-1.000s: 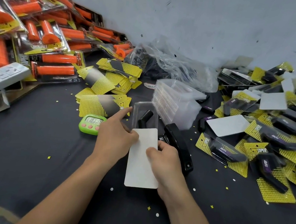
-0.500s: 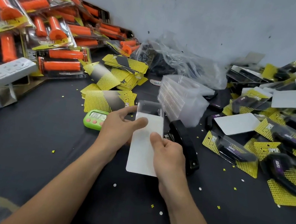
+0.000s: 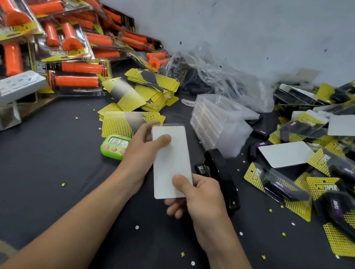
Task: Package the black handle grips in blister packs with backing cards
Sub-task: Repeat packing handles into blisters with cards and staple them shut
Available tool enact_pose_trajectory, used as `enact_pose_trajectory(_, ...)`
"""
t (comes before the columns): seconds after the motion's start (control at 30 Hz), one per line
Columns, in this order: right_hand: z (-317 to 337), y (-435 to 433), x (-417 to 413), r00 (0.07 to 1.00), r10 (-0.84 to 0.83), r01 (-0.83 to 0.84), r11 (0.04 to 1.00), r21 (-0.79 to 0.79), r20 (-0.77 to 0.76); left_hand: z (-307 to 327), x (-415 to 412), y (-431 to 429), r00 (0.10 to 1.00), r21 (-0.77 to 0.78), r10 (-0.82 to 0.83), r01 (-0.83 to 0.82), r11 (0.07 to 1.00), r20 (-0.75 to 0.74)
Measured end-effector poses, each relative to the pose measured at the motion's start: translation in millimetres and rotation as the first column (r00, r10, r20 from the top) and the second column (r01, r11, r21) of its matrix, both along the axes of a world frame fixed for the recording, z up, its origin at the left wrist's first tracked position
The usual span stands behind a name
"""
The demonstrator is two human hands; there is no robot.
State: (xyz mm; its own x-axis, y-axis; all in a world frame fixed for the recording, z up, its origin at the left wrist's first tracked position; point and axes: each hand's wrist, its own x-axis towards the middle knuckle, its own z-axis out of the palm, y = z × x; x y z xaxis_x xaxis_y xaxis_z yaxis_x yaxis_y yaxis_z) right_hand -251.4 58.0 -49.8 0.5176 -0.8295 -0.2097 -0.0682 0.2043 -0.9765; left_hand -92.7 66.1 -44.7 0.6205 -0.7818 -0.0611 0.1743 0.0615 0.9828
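Note:
Both hands hold one blister pack with its backing card [image 3: 171,161], the card's white back facing me and covering the clear shell almost fully. My left hand [image 3: 144,152] grips the upper left edge with the thumb on the card. My right hand [image 3: 199,195] holds the lower right corner, thumb on top and fingers under. The black grip inside is hidden behind the card. A stack of empty clear blisters [image 3: 217,122] stands just beyond. Loose yellow backing cards [image 3: 135,102] lie at the back left.
A black stapler [image 3: 223,178] lies right of my hands. A green timer [image 3: 114,147] sits to the left. Finished black-grip packs [image 3: 326,179] pile up at right, orange-grip packs [image 3: 48,34] at back left. A plastic bag [image 3: 215,77] is by the wall; a white power strip [image 3: 13,84] far left.
The white card has slid up over the clear blister, which showed the black grip a second ago. It now covers the shell, and the pack is lifted and tilted slightly.

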Motion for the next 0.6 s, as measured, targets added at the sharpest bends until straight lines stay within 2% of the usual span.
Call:
enact_pose_trajectory(0.03, -1, 0, 0, 1.000, -0.002, 0.002, 1.000, -0.010, -0.027, 2, 1, -1, 0.997, -0.014, -0.022, 0.021, 1.000, -0.073)
enact_pose_trajectory(0.1, -3, 0, 0, 0.998, -0.024, 0.023, 0.999, -0.025, -0.066, 4, 2, 0, 0.991, -0.022, -0.030, 0.027, 0.999, -0.127)
enact_pose_trajectory(0.27, -1, 7, -1, 0.997, 0.020, -0.029, 0.991, -0.133, -0.072, -2, 4, -5, 0.988, -0.007, 0.028, -0.030, 1.000, -0.150)
enact_pose_trajectory(0.33, -2, 6, -2, 0.993, -0.069, 0.046, 0.972, -0.231, -0.095, -4, 4, -8, 0.987, 0.000, 0.053, -0.053, 0.999, -0.150)
enact_pose_trajectory(0.4, -6, 4, -2, 0.957, -0.266, 0.190, 0.879, -0.438, -0.120, -6, 1, -9, 0.994, 0.017, 0.093, -0.092, 0.996, -0.049)
enact_pose_trajectory(0.47, -9, 4, 3, 0.897, -0.423, 0.246, 0.718, -0.651, -0.127, -9, -3, -8, 0.972, 0.031, 0.175, -0.182, 0.983, 0.158)
enact_pose_trajectory(0.53, -13, 7, 11, 0.879, -0.456, 0.213, 0.635, -0.743, -0.138, -10, -7, -4, 0.898, 0.011, 0.236, -0.258, 0.966, 0.371)
enact_pose_trajectory(0.6, -18, 7, 18, 0.877, -0.447, 0.148, 0.598, -0.788, -0.175, -10, -10, -1, 0.881, -0.014, 0.212, -0.228, 0.974, 0.422)
